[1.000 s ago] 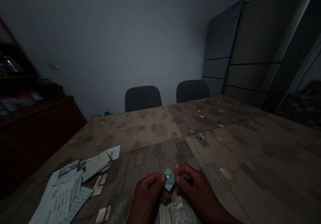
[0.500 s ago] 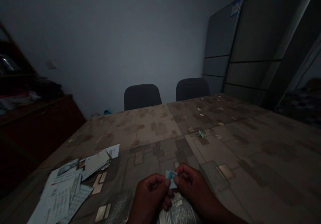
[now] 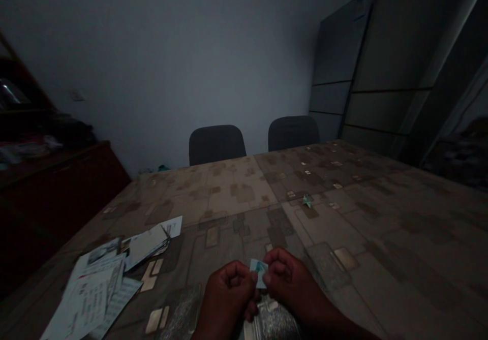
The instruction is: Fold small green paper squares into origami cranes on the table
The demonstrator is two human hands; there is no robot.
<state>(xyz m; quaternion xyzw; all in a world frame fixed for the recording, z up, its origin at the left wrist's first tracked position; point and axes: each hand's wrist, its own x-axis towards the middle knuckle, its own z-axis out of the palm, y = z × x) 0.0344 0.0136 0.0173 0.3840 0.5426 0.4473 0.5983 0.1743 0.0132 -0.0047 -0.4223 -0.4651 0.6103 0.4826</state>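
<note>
between both hands, paper piece (image 3: 259,273) upright, long axis pointing away; left grip (image 3: 254,277), right grip (image 3: 266,274) pinched on edges.

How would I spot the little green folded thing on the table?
Find the big table, then the right-hand chair behind it. The green thing sits between that chair and the right hand. It stands up in small points, unlike the paper in hand or the papers piled at left.

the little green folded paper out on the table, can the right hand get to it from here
Probably yes: nothing stands on the table between the right hand and the green folded paper, though the hand is pinching the small paper.
</note>
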